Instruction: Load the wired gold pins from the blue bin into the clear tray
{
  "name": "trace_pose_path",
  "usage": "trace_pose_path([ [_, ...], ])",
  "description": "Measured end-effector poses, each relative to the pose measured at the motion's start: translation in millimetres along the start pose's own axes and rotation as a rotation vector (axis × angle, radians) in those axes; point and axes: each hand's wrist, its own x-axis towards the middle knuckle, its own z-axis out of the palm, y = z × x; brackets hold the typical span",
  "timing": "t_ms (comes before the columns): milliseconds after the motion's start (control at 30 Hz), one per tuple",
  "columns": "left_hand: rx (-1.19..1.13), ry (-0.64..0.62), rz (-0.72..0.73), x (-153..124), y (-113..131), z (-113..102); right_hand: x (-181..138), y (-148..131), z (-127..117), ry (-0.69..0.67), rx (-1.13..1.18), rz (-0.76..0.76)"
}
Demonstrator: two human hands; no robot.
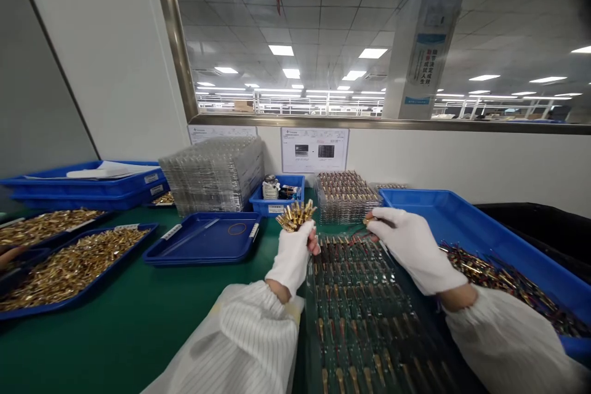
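Note:
My left hand (293, 255), in a white glove with bare fingertips, is closed around a bunch of brass-coloured metal fittings (295, 215) that fan out above the fist. To its right lies a clear plastic tray (311, 326) with rows of slim brass-and-dark parts in its slots. Over the far right corner of this tray is my right hand (410, 246), also gloved, with thumb and fingers pinched on a small brass-coloured part (367, 220). Thin red and dark wires show beside that pinch; whether they join the part I cannot tell.
Left stand blue trays (152, 234) heaped with brass fittings, and a shallow tray (203, 252) with a rubber band. Behind are stacked clear trays (212, 175), a small blue bin (277, 206) and a filled tray stack (346, 197). A large blue bin (415, 200) with wired parts sits right.

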Motion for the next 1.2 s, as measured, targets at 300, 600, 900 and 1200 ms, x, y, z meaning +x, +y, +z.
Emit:
trace_pose_path([
  [300,-0.061,0.022,-0.003,4.4,1.7,-7.8,73.5,12.8,4.7,-0.625,-0.562,0.092],
  [600,-0.055,0.030,-0.026,4.8,-2.2,-8.7,81.1,68.7,22.3,-0.961,-0.735,0.296],
  [900,-0.055,0.003,-0.054,4.3,-4.7,-7.3,68.8,70.4,22.3,-0.744,-0.875,0.160],
  [1200,-0.052,-0.023,-0.068,1.3,-4.7,-6.2,58.7,73.1,29.7,-0.548,-0.825,0.017],
])
